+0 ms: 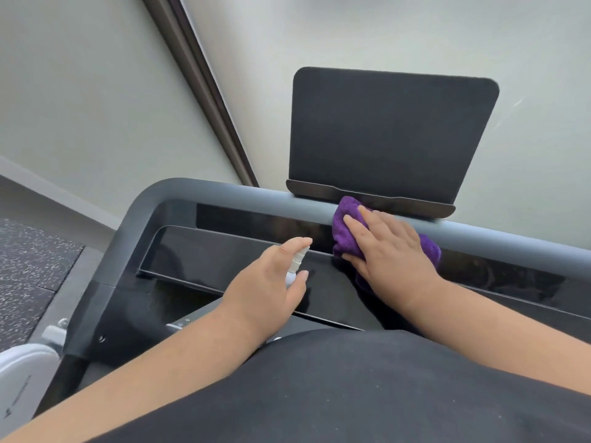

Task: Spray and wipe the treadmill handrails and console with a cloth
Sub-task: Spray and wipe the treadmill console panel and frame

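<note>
A glossy black treadmill console (224, 260) runs across the middle of the view, framed by a grey front handrail (224, 195). My right hand (388, 251) lies flat with straight fingers on a purple cloth (343, 228), pressing it against the console just below the handrail. My left hand (271, 282) grips a small white spray bottle (295, 265) over the console, with the index finger stretched over its nozzle. Most of the bottle is hidden in my palm.
A dark tablet holder (390, 135) with a ledge stands up from the handrail right above the cloth. A pale wall is behind it. Speckled rubber floor (28, 266) lies to the left, and a white machine part (22, 378) sits at the lower left.
</note>
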Tool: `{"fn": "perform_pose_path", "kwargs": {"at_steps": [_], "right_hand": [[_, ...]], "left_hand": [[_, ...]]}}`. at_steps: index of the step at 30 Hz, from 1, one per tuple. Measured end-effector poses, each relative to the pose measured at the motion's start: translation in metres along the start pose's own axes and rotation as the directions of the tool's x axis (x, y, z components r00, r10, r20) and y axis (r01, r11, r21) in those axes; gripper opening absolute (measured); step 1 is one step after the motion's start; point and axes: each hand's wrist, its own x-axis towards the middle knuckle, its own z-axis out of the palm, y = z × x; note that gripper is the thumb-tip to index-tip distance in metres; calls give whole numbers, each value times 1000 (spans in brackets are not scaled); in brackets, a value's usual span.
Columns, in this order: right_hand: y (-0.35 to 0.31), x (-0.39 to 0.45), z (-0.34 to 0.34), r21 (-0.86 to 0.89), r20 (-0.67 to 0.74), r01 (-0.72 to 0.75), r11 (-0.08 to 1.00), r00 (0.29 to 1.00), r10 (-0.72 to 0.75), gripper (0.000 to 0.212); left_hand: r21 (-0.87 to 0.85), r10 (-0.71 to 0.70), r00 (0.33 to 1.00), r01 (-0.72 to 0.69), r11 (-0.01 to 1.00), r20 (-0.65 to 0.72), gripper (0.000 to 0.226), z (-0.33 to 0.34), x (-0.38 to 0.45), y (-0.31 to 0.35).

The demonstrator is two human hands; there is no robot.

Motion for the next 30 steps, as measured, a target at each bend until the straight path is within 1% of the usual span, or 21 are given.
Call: {"fn": "perform_pose_path", "kwargs": {"at_steps": [4,8,13,16,19,22,24,28,30], "right_hand": [[-43,35,7,-6,83,92,996,992,-91,67],[-86,75,12,-41,79,165,985,984,-161,66],[-150,126,24,-109,122,198,974,975,-184,72],[-169,142,30,-160,125,198,967,976,-180,75],[-160,131,33,-161,122,158,974,983,-139,74],[-135,100,37,-120,-18,41,992,999,-43,73],[-122,80,38,-131,-59,-27,991,998,19,75],[-132,81,39,-104,-50,-124,987,992,119,72],[-150,99,38,-89,-12,-97,991,995,96,71]], "left_hand": [[1,28,1000,-28,1000,-12,55,-15,-4,-22],[-2,50,998,-50,999,-28,58,-35,-4,-53],[-31,60,997,-62,998,-50,59,-55,2,-90],[-47,98,994,-100,994,-40,53,-63,8,-106],[-57,150,988,-152,987,-27,51,-71,17,-118],[-66,203,979,-204,977,-12,52,-74,23,-127],[-84,215,977,-214,973,-2,52,-76,24,-133],[-109,222,975,-221,969,4,51,-81,20,-148],[-119,217,976,-215,969,-1,51,-84,17,-153]]}}
